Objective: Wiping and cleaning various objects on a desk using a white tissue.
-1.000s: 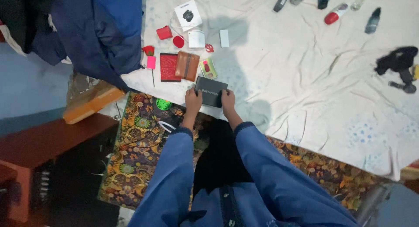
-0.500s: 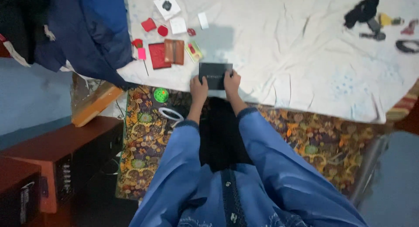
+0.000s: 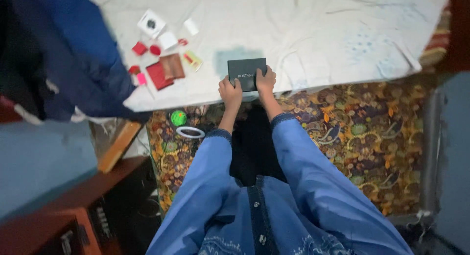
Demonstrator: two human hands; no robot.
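A flat dark grey box (image 3: 246,72) is held up in both hands just over the near edge of a white bedsheet (image 3: 303,29). My left hand (image 3: 230,92) grips its lower left corner. My right hand (image 3: 266,80) grips its lower right side. Both arms are in blue sleeves. To the left on the sheet lie a red wallet (image 3: 157,74), a brown wallet (image 3: 172,66), small red pieces (image 3: 140,48) and white cards (image 3: 152,24).
A dark blue garment (image 3: 63,64) is heaped at the left of the sheet. A patterned rug (image 3: 352,132) covers the floor, with a green ball (image 3: 178,118) and a white ring (image 3: 190,132) on it. Dark wooden furniture (image 3: 58,216) stands at the lower left.
The view has swung toward the near edge of the sheet and drawn closer. Both hands still hold the dark box. The items at the far side of the sheet have left the view.
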